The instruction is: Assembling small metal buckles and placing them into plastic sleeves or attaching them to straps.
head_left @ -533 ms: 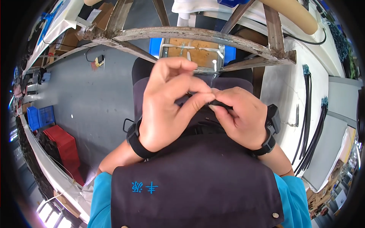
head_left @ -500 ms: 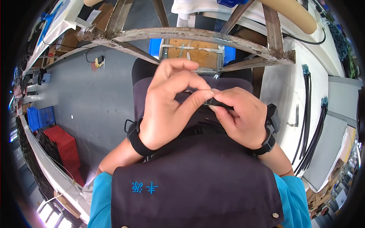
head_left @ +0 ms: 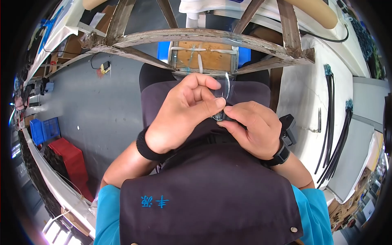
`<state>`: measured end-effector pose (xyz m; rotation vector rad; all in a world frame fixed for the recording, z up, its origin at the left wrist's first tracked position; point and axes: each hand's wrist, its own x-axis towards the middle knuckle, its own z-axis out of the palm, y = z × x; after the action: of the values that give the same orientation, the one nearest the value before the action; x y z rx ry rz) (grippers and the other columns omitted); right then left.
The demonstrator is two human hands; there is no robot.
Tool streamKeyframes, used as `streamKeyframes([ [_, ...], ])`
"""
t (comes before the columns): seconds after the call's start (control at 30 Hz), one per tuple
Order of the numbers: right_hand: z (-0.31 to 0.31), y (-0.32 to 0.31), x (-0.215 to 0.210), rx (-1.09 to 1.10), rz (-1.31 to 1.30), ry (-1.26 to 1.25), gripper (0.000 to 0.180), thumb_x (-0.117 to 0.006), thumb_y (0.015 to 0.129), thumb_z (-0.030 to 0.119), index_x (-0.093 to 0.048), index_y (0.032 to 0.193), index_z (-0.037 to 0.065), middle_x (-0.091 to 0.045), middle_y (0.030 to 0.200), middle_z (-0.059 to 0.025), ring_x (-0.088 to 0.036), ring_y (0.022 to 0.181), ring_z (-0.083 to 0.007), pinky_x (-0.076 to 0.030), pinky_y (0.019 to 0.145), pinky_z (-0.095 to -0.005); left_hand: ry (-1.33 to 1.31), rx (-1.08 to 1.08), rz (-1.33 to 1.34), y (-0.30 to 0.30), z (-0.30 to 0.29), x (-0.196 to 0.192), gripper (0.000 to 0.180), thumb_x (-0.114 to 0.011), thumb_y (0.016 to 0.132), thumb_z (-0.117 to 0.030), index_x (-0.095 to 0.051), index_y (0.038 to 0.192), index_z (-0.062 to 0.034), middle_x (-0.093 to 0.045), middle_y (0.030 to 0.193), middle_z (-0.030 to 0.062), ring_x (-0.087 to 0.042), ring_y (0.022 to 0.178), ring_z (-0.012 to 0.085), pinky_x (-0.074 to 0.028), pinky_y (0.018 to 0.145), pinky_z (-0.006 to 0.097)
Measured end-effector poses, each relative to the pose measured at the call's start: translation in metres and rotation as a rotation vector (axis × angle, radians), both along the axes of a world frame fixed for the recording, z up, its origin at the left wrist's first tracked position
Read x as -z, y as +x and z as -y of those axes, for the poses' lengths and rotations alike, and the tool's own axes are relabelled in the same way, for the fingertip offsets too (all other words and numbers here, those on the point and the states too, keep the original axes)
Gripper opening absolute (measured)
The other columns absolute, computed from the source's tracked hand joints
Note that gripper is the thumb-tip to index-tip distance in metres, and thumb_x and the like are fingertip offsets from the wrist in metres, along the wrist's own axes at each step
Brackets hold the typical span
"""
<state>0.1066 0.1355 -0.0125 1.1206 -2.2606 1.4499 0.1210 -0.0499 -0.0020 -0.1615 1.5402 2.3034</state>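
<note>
Both hands meet in front of my apron, their fingertips almost touching. My right hand [head_left: 256, 127] pinches a short black strap [head_left: 229, 117] between thumb and forefinger; most of the strap is hidden by the fingers. At its left end shows a small shiny metal piece [head_left: 217, 116], too small to make out fully. My left hand [head_left: 185, 112] is closed in a pinch, thumb against forefinger, beside that end. A clear plastic strip [head_left: 227, 87] stands up from the left fingertips, catching the light.
A rusty metal frame [head_left: 196, 36] crosses in front of me, with a wooden board [head_left: 204, 61] beyond it. Black straps [head_left: 328, 122] hang over the white surface at right. Red crates [head_left: 69, 157] and a blue crate [head_left: 45, 130] stand at left.
My left hand has dropped slightly, its fingers curling in. The right hand has moved a little left and down with the black strap. More of the clear plastic strip shows.
</note>
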Motion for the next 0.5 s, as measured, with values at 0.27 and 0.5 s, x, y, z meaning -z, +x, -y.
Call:
streamKeyframes([
  [0.27, -0.010, -0.001, -0.011, -0.060, 0.107, 0.149, 0.025, -0.073, 0.070, 0.006, -0.061, 0.091, 0.001, -0.054, 0.071, -0.0093, -0.055, 0.059, -0.0246, -0.045, 0.051, -0.0331, -0.218, 0.168, -0.106, -0.024, 0.007, -0.011, 0.013, -0.061, 0.088, -0.011, -0.062, 0.093, 0.0009, -0.064, 0.085, 0.0067, -0.061, 0.079, 0.0115, -0.050, 0.074, 0.024],
  [0.5, -0.015, -0.010, -0.033, -0.044, 0.253, 0.201, 0.018, -0.071, 0.072, 0.006, -0.060, 0.085, 0.002, -0.052, 0.068, -0.0095, -0.053, 0.056, -0.0253, -0.041, 0.049, -0.0331, -0.069, 0.091, -0.217, -0.016, 0.009, -0.010, 0.007, -0.061, 0.086, -0.004, -0.062, 0.091, 0.0011, -0.065, 0.086, 0.0075, -0.062, 0.082, 0.0140, -0.050, 0.076, 0.027],
])
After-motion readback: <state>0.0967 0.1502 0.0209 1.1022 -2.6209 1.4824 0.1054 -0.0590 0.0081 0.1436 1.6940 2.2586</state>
